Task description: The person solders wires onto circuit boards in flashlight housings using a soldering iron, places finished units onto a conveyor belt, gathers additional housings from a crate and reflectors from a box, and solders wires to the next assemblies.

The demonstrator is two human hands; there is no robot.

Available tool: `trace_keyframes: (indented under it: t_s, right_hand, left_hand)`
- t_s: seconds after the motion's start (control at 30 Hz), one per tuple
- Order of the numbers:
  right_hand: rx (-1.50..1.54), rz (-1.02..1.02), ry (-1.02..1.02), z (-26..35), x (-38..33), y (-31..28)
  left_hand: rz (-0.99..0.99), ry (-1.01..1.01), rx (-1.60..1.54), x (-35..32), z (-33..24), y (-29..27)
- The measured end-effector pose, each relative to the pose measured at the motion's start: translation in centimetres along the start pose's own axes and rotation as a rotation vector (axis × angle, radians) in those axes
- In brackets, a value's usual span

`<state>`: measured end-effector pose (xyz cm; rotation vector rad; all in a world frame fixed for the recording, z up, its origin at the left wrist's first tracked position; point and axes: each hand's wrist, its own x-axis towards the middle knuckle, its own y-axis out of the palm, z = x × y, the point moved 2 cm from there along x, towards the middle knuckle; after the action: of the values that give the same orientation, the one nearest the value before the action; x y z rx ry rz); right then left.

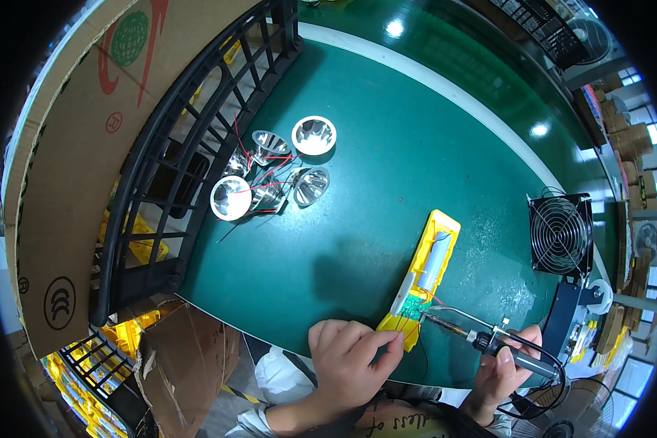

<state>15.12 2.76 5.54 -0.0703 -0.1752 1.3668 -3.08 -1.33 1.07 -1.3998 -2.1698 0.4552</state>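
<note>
soldering iron [466, 330] probably at housing [425, 271] edge

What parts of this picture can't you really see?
- Head view: the soldering iron's tip on the small green circuit board is too small to see.
- The left hand hides the long yellow plastic casing's near end.
- The black plastic crate hides the yellow parts behind it.
- The right hand covers the iron's handle.
</note>
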Motion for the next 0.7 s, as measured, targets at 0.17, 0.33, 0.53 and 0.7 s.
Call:
trace_keyframes:
  t_s: [0.17, 0.33, 0.53, 0.7]
  right_hand:
    - [0.029, -0.004, 0.028, -0.1, 0.0, -0.1]
    - [0.045, -0.002, 0.006, -0.3, 0.0, -0.3]
    - [0.069, -0.021, -0.006, -0.5, -0.1, -0.8]
    - [0.11, -0.028, -0.001, -0.7, -0.1, -1.1]
  left_hand:
    - [-0.001, 0.015, 0.034, -0.1, -0.1, 0.2]
    - [-0.014, 0.06, 0.076, -0.3, 0.1, 0.6]
    - [-0.023, 0.038, 0.109, -0.4, -0.3, 0.7]
    - [-0.023, 0.059, 0.132, -0.3, -0.4, 0.8]
